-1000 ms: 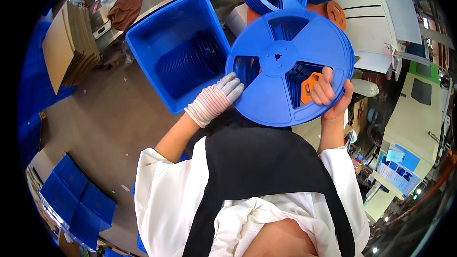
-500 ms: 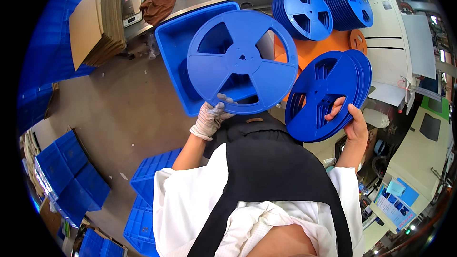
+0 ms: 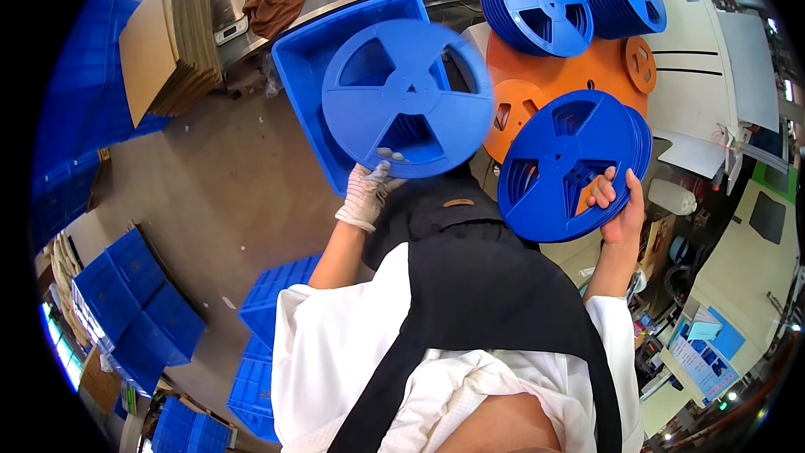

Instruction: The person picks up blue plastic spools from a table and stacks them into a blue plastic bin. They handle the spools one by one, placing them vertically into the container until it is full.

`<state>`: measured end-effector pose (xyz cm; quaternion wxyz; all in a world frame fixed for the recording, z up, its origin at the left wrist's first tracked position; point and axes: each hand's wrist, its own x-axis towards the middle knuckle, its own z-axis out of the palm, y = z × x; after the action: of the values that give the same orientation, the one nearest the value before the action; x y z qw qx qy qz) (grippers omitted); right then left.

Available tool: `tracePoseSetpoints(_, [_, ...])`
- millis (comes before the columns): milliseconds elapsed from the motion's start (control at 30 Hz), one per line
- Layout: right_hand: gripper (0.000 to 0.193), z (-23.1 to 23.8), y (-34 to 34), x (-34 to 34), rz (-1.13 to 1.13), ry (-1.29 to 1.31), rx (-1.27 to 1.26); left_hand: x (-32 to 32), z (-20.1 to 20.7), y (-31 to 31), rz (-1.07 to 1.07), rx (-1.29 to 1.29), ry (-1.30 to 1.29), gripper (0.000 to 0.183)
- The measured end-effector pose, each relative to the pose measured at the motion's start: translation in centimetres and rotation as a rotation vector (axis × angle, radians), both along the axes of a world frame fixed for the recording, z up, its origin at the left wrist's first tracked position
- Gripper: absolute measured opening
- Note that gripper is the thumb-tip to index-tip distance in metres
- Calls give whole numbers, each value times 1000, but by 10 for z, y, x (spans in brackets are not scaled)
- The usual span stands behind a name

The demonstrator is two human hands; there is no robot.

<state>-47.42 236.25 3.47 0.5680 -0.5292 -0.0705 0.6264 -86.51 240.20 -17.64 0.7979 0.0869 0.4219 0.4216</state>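
From the head view, I see my left hand (image 3: 366, 193), in a white glove, holding a single blue reel (image 3: 407, 98) by its lower rim, fingers closed on the edge. The reel hangs over the blue plastic bin (image 3: 312, 59) and is slightly blurred. Half a second ago it sat further left and higher against the bin; now it has shifted right and lower.

My bare right hand (image 3: 619, 205) grips a stack of blue reels (image 3: 570, 165), thumb through a spoke opening, fingers behind the rim. That stack has stayed in the same hand and sits a little lower right than before, well apart from the single reel. A second ago both hands held one bundle together.

Beyond, two more stacks of blue reels (image 3: 537, 7) lie on the desk (image 3: 696, 50) beside orange reels (image 3: 579, 67). Folded cardboard (image 3: 163, 46) leans at the upper left, and blue crates (image 3: 138, 306) rest on the floor.
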Motion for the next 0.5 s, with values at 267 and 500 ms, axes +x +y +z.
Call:
tracePoseSetpoints(267, [32, -9, -14, 6, -43, -59, -25, 21, -89, 56, -161, -164, 508, 23])
tracePoseSetpoints(500, [32, -12, -22, 19, -32, -101, -53, 94, -134, 107, -245, -76, 601, 25])
